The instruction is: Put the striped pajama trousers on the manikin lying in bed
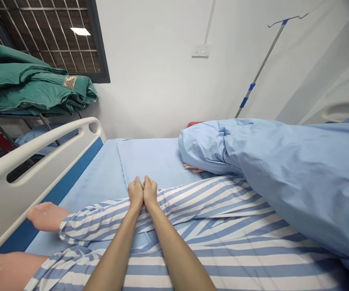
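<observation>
A figure in blue-and-white striped trousers (204, 198) lies across the bed; I cannot tell whether it is a person or a manikin. Over the shin of its far leg, my left hand (135, 191) and my right hand (150, 190) are side by side, touching, both closed into fists with thumbs uppermost. Nothing shows in either fist. Whether their undersides press on the trouser cloth is hidden. Two bare feet stick out at left, the far foot (47, 216) and the near foot (9, 268). A light blue quilt (271, 161) covers the upper body, and a hand (194, 168) peeks from under it.
A white bed end board (56, 141) with cut-out grips stands at left. Behind it, folded green quilts (38, 87) rest on a metal rack. An IV pole (262, 64) leans in view at the right, before the white wall with a socket (200, 50).
</observation>
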Demonstrator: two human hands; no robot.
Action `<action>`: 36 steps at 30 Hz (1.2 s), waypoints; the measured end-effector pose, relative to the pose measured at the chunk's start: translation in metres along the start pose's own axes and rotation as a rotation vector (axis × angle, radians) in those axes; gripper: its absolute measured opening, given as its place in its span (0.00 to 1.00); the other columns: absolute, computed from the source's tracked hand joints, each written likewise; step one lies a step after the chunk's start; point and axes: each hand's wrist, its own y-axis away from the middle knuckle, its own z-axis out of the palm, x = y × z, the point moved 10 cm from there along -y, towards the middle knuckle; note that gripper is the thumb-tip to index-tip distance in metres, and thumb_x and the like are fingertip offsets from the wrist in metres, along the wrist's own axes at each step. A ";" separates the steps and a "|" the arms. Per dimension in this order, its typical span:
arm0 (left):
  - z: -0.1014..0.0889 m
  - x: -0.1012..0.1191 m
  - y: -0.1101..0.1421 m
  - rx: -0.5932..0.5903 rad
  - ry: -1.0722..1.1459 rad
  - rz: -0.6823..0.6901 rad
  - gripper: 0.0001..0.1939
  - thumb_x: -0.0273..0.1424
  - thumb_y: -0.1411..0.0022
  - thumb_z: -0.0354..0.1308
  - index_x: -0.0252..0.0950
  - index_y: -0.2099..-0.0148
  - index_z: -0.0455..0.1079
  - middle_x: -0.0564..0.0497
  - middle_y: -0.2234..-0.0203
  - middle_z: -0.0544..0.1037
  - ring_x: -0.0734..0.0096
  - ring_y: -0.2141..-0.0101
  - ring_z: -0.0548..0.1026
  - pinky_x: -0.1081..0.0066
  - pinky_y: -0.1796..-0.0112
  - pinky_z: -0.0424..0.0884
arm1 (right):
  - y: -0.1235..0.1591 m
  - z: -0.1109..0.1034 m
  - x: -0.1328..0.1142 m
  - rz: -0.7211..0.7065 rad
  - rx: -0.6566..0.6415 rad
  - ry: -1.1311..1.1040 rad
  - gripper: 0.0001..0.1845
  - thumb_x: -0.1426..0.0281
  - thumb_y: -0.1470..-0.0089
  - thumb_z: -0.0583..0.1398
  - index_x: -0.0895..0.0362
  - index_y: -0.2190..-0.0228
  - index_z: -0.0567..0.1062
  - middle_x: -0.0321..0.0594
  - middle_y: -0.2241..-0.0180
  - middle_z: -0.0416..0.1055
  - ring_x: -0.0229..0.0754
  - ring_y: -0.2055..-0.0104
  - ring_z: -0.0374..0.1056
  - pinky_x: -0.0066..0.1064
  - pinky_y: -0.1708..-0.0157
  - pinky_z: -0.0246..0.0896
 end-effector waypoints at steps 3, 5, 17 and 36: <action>-0.003 -0.005 0.001 -0.016 -0.113 0.009 0.23 0.40 0.42 0.43 0.37 0.86 0.51 0.57 0.90 0.57 0.78 0.83 0.56 0.74 0.79 0.53 | 0.002 0.000 -0.002 -0.016 0.001 0.035 0.20 0.60 0.48 0.51 0.55 0.86 0.54 0.28 0.86 0.49 0.32 0.81 0.47 0.25 0.80 0.47; -0.003 -0.006 0.001 -0.022 -0.134 0.015 0.23 0.40 0.41 0.42 0.37 0.86 0.52 0.56 0.90 0.59 0.77 0.83 0.57 0.73 0.78 0.53 | 0.002 0.002 -0.003 -0.031 -0.010 0.052 0.20 0.59 0.48 0.50 0.55 0.85 0.55 0.28 0.86 0.50 0.32 0.81 0.47 0.25 0.80 0.48; 0.013 0.004 0.008 -0.140 -0.146 0.104 0.25 0.43 0.40 0.40 0.36 0.84 0.58 0.53 0.88 0.65 0.74 0.81 0.62 0.73 0.76 0.54 | -0.008 0.010 -0.044 -0.213 -0.284 0.283 0.22 0.59 0.45 0.48 0.56 0.85 0.57 0.30 0.85 0.52 0.33 0.80 0.49 0.25 0.79 0.46; 0.048 0.057 0.023 -0.098 -0.062 0.159 0.19 0.37 0.44 0.47 0.37 0.83 0.48 0.59 0.88 0.51 0.79 0.82 0.52 0.74 0.78 0.51 | -0.022 -0.027 0.007 0.028 -0.113 -0.086 0.18 0.58 0.49 0.51 0.57 0.82 0.62 0.32 0.83 0.57 0.34 0.78 0.52 0.25 0.79 0.49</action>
